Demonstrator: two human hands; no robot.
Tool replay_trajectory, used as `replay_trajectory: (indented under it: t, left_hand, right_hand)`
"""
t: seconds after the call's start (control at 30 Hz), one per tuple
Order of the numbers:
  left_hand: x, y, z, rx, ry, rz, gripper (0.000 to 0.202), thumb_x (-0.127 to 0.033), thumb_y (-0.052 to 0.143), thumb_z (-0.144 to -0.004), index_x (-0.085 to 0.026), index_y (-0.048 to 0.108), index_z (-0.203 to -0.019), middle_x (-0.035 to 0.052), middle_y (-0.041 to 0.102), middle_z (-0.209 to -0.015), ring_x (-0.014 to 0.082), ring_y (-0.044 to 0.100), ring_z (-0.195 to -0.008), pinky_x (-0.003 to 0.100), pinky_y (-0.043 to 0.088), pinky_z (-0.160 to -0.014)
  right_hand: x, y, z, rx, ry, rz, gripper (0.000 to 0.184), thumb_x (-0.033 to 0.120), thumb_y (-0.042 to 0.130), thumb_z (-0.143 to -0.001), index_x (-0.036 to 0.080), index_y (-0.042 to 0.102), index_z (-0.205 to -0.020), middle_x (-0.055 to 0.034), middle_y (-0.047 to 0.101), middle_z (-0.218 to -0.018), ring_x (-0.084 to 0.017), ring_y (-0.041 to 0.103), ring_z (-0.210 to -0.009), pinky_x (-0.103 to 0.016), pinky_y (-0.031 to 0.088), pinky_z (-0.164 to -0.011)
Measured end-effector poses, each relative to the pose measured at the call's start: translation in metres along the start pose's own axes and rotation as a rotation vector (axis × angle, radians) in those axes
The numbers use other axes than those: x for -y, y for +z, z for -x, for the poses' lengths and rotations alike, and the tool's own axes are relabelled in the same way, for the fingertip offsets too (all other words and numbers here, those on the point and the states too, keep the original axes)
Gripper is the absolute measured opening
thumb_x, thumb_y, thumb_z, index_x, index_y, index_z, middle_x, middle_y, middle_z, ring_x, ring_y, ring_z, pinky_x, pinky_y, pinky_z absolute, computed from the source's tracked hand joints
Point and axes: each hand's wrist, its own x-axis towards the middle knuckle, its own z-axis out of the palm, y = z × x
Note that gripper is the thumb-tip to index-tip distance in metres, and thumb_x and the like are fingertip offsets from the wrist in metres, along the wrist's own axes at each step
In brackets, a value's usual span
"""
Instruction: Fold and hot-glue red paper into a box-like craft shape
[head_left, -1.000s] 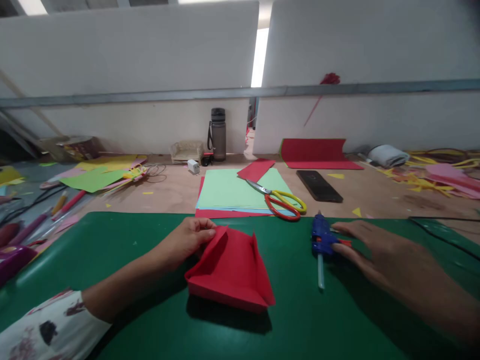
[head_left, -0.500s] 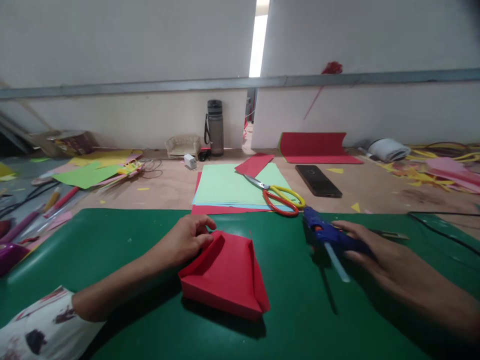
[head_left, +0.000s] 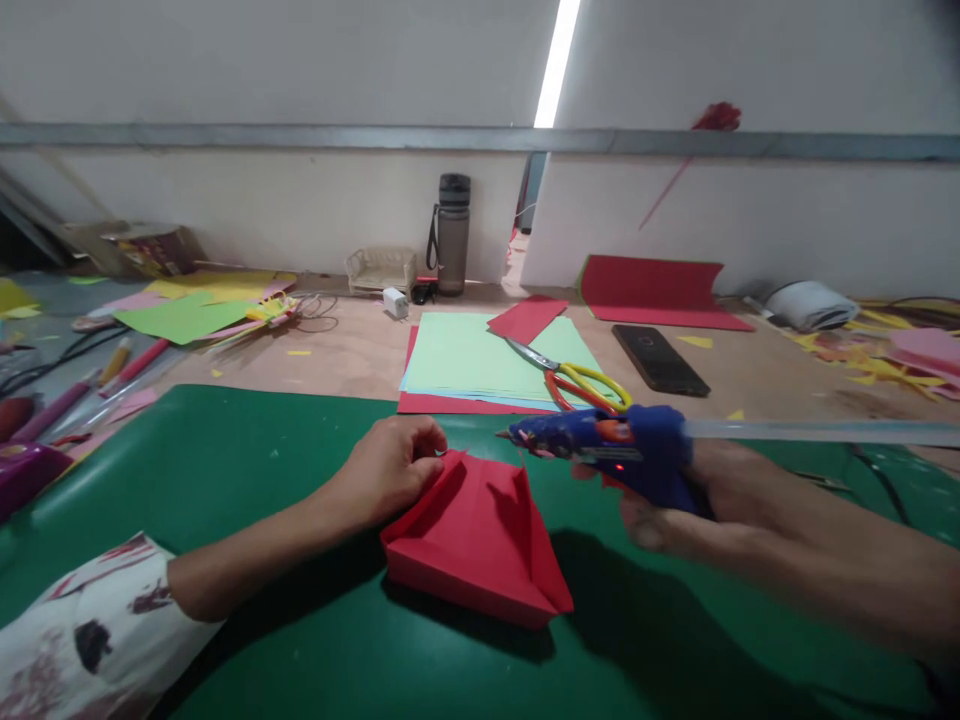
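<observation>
A folded red paper shape [head_left: 480,535] lies on the green mat [head_left: 247,450]. My left hand [head_left: 394,470] pinches its upper left corner, fingers curled shut on the paper. My right hand [head_left: 675,505] grips a blue hot glue gun [head_left: 607,450] above the mat, its nozzle pointing left at the paper's top edge. A clear glue stick [head_left: 817,432] juts out of the gun's back toward the right.
Behind the mat lie a stack of light green and red sheets [head_left: 480,365], yellow-and-red scissors [head_left: 581,380] and a black phone [head_left: 660,360]. A dark bottle [head_left: 453,235] stands by the wall. Coloured paper and pens [head_left: 120,365] lie at the left, scraps at the right.
My right hand has closed round the glue gun, lifted it off the mat and turned its nozzle left toward the red paper. My left hand stays on the paper's corner.
</observation>
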Motion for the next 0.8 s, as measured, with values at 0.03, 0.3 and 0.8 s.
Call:
replay_trajectory:
  t: [0.03,0.3,0.8]
  left_hand:
    - [0.000,0.001,0.000,-0.008,-0.002,-0.001,0.007,-0.019,0.056,-0.072,-0.015,0.061,-0.071,0.0017,0.062,-0.066,0.0142,0.053,-0.061,0.023,0.037,-0.056]
    - [0.005,0.004,0.002,-0.056,0.038,0.022,0.006,-0.020,0.057,-0.073,-0.016,0.061,-0.070,0.0004,0.060,-0.063,0.0129,0.052,-0.058,0.023,0.036,-0.055]
    - [0.009,0.006,0.003,-0.086,0.072,-0.028,0.007,-0.014,0.055,-0.070,-0.017,0.057,-0.064,0.0010,0.062,-0.063,0.0137,0.054,-0.060,0.024,0.037,-0.057]
  right_hand:
    - [0.006,-0.001,-0.001,0.060,0.013,0.062,0.041,0.062,0.059,-0.062,0.025,0.061,-0.080,-0.0027,0.063,-0.077,-0.022,0.055,-0.066,-0.029,0.045,-0.053]
    - [0.032,0.001,-0.021,0.207,-0.042,0.211,0.033,0.055,0.053,-0.066,0.023,0.057,-0.077,-0.0029,0.059,-0.074,-0.020,0.050,-0.063,-0.029,0.040,-0.053]
    - [0.022,0.011,-0.029,0.331,-0.058,0.111,0.020,0.043,0.051,-0.076,0.023,0.056,-0.077,-0.0003,0.059,-0.074,-0.016,0.051,-0.063,-0.023,0.041,-0.052]
